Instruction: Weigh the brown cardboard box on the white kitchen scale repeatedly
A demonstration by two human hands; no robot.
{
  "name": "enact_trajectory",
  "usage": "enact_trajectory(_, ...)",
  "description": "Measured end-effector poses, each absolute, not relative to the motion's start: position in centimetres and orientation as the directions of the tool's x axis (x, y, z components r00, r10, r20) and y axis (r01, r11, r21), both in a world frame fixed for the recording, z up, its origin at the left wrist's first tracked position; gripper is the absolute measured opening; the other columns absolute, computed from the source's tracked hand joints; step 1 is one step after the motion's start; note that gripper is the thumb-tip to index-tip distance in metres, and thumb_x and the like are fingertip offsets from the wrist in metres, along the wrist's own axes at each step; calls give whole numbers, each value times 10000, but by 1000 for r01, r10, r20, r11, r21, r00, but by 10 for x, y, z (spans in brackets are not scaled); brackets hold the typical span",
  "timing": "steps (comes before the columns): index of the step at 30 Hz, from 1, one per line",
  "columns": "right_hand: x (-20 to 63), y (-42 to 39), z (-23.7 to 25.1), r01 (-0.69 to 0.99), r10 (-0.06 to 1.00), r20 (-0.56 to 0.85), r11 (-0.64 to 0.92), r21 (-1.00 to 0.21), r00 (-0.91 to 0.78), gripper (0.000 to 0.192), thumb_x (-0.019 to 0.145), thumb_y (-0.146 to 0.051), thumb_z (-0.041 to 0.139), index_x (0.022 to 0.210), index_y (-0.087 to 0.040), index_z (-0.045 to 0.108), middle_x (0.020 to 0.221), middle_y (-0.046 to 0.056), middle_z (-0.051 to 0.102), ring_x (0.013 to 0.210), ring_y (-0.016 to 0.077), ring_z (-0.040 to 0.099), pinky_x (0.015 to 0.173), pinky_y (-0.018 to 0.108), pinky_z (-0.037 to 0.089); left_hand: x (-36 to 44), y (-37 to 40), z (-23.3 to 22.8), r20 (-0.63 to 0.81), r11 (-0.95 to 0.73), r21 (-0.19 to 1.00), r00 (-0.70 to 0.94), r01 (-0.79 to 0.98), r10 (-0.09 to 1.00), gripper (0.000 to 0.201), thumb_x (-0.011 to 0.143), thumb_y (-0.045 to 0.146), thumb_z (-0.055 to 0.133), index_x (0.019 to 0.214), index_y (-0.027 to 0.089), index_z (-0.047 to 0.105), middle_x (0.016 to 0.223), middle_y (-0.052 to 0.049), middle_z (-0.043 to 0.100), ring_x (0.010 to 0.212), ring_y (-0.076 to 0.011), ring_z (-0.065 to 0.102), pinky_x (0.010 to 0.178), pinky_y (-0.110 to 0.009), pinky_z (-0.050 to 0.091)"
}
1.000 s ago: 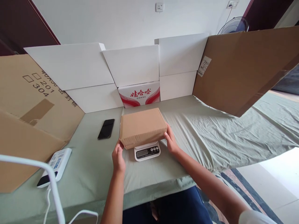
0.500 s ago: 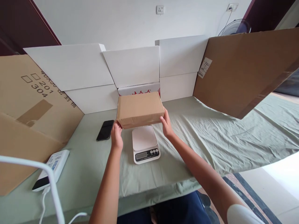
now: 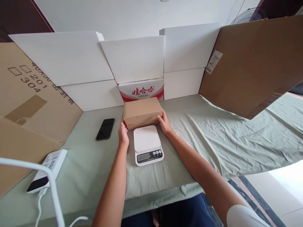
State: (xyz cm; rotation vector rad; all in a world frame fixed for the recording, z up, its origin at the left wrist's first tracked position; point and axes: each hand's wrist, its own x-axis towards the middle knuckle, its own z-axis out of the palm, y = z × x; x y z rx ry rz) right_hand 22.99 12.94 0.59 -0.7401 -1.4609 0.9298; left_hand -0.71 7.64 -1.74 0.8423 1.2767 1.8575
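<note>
A small brown cardboard box lies just behind the kitchen scale, close to the printed white carton. My left hand grips its left front corner. At the opposite end, my right hand holds the right front corner, thumb on the front face. Directly in front of the box is the white kitchen scale, its plate bare and its dark display and buttons facing me. The box's underside is hidden, and so are most of the fingers beneath and behind it.
White boxes stand stacked along the back, above a red-lettered carton. Large brown cardboard panels flank both sides. A black phone and a white power strip lie left on the green cloth. A white curved tube crosses the lower left.
Both hands have lowered the cardboard box from in front of the printed carton down toward the cloth behind the scale. The view has tilted down, and more of the carton's lettering shows.
</note>
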Motion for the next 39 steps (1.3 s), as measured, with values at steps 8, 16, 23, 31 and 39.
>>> enact_trajectory(8, 228, 132, 5, -103, 917, 384, 374, -922, -105, 664, 892, -579, 563, 1462, -258, 451, 1517, 68, 530, 1444, 302, 439, 1238, 456, 318, -5, 79, -16, 63, -208, 954, -531, -217, 845, 654, 972, 633, 398, 1403, 184, 596, 1435, -167, 609, 1365, -247, 553, 1117, -363, 417)
enact_trajectory(16, 234, 135, -3, -228, 959, 281, 266, -936, -34, 684, 881, -544, 567, 1483, -281, 375, 1625, 79, 387, 1518, 283, 350, 1243, 505, 305, -15, 69, -2, 43, -199, 955, -559, -220, 828, 643, 1022, 561, 266, 1470, 188, 537, 1570, -135, 466, 1462, -211, 431, 1189, -348, 320)
enact_trajectory(23, 237, 138, -9, -250, 966, 259, 247, -936, -14, 630, 872, -539, 560, 1436, -299, 417, 1632, 73, 370, 1520, 285, 351, 1232, 531, 322, -19, 64, 5, 9, -174, 958, -583, -228, 813, 672, 1021, 575, 204, 1464, 203, 545, 1574, -139, 460, 1461, -203, 429, 1186, -346, 322)
enact_trajectory(31, 235, 136, -7, -268, 951, 305, 280, -922, -58, 530, 886, -483, 554, 1374, -291, 481, 1567, 60, 477, 1514, 280, 364, 1238, 526, 322, -10, 68, 1, -30, -109, 967, -529, -229, 848, 628, 1042, 524, 220, 1459, 193, 553, 1538, -141, 507, 1440, -217, 459, 1183, -360, 334)
enact_trajectory(39, 234, 136, -6, -260, 947, 314, 287, -922, -70, 551, 874, -499, 575, 1376, -288, 492, 1522, 53, 536, 1442, 285, 459, 1224, 495, 343, -10, 73, -1, -29, -108, 966, -512, -237, 859, 637, 1044, 529, 235, 1463, 161, 545, 1523, -168, 517, 1397, -229, 516, 1154, -353, 383)
